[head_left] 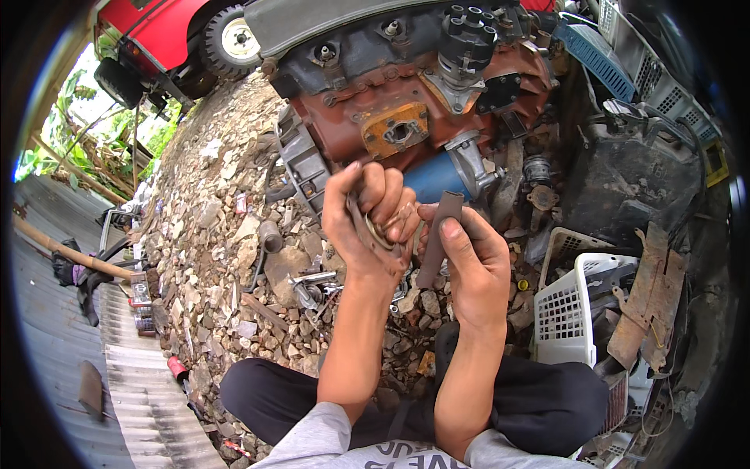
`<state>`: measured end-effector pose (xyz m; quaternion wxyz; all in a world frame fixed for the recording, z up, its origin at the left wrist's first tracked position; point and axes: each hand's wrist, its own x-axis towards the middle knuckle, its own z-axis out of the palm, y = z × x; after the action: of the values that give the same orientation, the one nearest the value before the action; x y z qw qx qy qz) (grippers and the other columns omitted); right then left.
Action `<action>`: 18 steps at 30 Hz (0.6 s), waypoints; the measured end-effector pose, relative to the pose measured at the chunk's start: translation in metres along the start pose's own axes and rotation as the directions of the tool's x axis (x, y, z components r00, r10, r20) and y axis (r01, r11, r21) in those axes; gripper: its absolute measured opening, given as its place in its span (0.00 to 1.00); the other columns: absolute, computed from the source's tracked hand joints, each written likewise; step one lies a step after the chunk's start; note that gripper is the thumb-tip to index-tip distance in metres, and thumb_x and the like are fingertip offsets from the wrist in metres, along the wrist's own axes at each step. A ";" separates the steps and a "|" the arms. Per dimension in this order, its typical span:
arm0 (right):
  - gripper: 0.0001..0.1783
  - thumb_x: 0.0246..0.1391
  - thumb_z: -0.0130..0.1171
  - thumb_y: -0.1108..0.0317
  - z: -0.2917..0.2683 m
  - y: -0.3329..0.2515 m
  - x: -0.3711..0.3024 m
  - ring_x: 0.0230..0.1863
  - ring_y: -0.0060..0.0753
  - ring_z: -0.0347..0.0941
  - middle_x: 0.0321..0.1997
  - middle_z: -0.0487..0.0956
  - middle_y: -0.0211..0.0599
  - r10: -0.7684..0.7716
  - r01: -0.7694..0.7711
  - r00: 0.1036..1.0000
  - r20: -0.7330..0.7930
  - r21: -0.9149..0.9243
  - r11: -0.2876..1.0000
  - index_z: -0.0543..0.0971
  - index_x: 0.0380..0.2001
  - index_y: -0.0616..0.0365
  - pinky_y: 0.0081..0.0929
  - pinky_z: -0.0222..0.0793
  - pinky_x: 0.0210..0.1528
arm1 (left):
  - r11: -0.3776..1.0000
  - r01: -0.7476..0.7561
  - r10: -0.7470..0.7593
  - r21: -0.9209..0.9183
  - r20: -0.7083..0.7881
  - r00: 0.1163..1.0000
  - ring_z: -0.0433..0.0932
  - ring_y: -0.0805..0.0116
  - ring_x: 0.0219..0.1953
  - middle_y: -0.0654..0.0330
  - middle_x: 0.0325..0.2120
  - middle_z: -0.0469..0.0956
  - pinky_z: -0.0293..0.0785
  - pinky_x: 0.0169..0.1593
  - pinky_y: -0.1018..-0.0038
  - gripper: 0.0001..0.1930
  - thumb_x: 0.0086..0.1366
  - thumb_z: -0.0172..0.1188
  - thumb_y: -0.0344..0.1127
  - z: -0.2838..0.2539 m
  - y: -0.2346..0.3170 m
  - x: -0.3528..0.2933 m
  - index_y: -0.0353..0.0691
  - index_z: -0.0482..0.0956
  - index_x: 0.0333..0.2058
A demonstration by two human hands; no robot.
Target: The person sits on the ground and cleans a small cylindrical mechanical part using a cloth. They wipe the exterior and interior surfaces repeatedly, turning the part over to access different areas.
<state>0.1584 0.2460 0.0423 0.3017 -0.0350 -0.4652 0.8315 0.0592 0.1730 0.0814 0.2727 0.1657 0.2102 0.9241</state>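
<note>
My left hand [371, 211] is raised in front of me with its fingers curled round a small metal part [364, 227]. Only a dull grey-brown edge and a curved shiny bit of that part show; the fingers hide the rest. Close beside it, my right hand [476, 262] pinches a flat dark brown-grey strip [441, 238] between thumb and fingers. The strip stands nearly upright, its top tilted to the right. Beyond both hands is a red-brown engine block [336, 125] with an orange-brown plate [394, 130] and a blue cylinder [430, 178] on its side.
Stones and rubble cover the ground [211, 258], with metal tools [311, 288] lying on it. At right stand a white plastic basket [562, 320], rusty metal sheets [644, 301] and a black tank-like part [625, 172]. Corrugated sheeting [144, 391] and a wooden-handled hammer [86, 258] lie left. A red vehicle [160, 31] is behind.
</note>
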 end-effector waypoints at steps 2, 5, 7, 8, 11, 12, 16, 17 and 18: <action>0.15 0.63 0.55 0.68 -0.001 0.000 0.000 0.34 0.19 0.72 0.36 0.79 0.33 0.034 -0.035 0.999 0.005 0.174 0.984 0.77 0.48 0.69 0.18 0.68 0.38 | 0.999 0.002 -0.004 0.037 0.057 0.998 0.55 0.75 0.07 0.66 0.08 0.54 0.55 0.11 0.79 0.24 0.68 0.43 0.44 0.006 0.000 0.014 0.47 0.54 0.12; 0.18 0.63 0.51 0.68 0.000 -0.002 0.002 0.35 0.27 0.75 0.39 0.81 0.40 0.071 -0.079 0.997 0.037 0.299 0.951 0.76 0.49 0.71 0.24 0.70 0.39 | 0.999 0.020 -0.027 0.047 0.168 0.985 0.61 0.72 0.09 0.67 0.09 0.55 0.59 0.13 0.77 0.23 0.69 0.43 0.45 0.008 0.007 0.022 0.47 0.56 0.13; 0.21 0.62 0.47 0.67 0.008 -0.005 0.004 0.35 0.34 0.76 0.41 0.81 0.46 0.092 -0.100 0.995 0.040 0.336 0.937 0.73 0.52 0.74 0.29 0.72 0.39 | 0.999 -0.008 0.004 0.034 0.114 0.994 0.59 0.73 0.08 0.67 0.08 0.55 0.58 0.13 0.78 0.24 0.69 0.43 0.45 0.014 0.012 0.015 0.48 0.56 0.13; 0.21 0.62 0.47 0.67 0.009 -0.004 0.004 0.35 0.34 0.76 0.41 0.81 0.47 0.098 -0.115 0.993 0.068 0.346 0.931 0.72 0.53 0.74 0.29 0.72 0.39 | 0.999 -0.013 0.010 0.031 0.094 0.996 0.59 0.73 0.08 0.67 0.08 0.55 0.57 0.12 0.78 0.24 0.69 0.44 0.45 0.011 0.015 0.010 0.48 0.56 0.13; 0.22 0.64 0.47 0.66 0.011 -0.004 0.001 0.34 0.33 0.76 0.41 0.81 0.47 0.121 -0.148 0.988 0.099 0.335 0.931 0.71 0.55 0.73 0.29 0.72 0.37 | 0.999 -0.029 0.029 0.037 0.021 0.999 0.57 0.74 0.07 0.68 0.08 0.54 0.56 0.11 0.79 0.24 0.68 0.44 0.46 0.002 0.024 0.000 0.48 0.55 0.12; 0.22 0.64 0.47 0.66 0.015 -0.004 0.000 0.34 0.33 0.76 0.41 0.81 0.47 0.139 -0.155 0.988 0.073 0.308 0.939 0.71 0.55 0.72 0.29 0.72 0.37 | 0.999 -0.028 0.028 0.035 0.005 1.000 0.57 0.74 0.07 0.68 0.08 0.54 0.56 0.11 0.79 0.24 0.68 0.44 0.46 -0.001 0.028 -0.002 0.48 0.55 0.12; 0.22 0.64 0.49 0.65 0.033 -0.001 0.000 0.35 0.31 0.75 0.42 0.80 0.44 0.123 -0.115 0.992 -0.033 0.181 0.977 0.71 0.55 0.71 0.29 0.71 0.37 | 1.000 0.008 -0.008 0.005 0.010 1.000 0.55 0.75 0.07 0.67 0.08 0.54 0.56 0.11 0.79 0.24 0.69 0.44 0.46 -0.008 0.037 0.000 0.47 0.55 0.13; 0.21 0.64 0.50 0.65 0.039 0.001 0.003 0.36 0.30 0.75 0.42 0.80 0.43 0.106 -0.098 0.993 -0.051 0.139 0.985 0.71 0.55 0.70 0.29 0.71 0.38 | 1.000 0.016 -0.015 -0.011 0.021 1.000 0.55 0.75 0.07 0.67 0.08 0.54 0.56 0.11 0.79 0.24 0.69 0.45 0.46 -0.010 0.040 0.000 0.47 0.55 0.13; 0.21 0.64 0.51 0.65 0.042 0.001 0.005 0.37 0.30 0.74 0.42 0.80 0.42 0.083 -0.076 0.994 -0.074 0.095 0.993 0.72 0.55 0.70 0.29 0.71 0.38 | 0.999 0.031 -0.031 -0.021 0.028 0.999 0.55 0.75 0.07 0.67 0.09 0.54 0.56 0.11 0.79 0.25 0.69 0.45 0.46 -0.010 0.041 0.000 0.47 0.55 0.13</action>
<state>0.1394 0.2167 0.0662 0.2876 -0.0721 -0.4127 0.8612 0.0368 0.1391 0.0920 0.2917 0.1724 0.1991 0.9196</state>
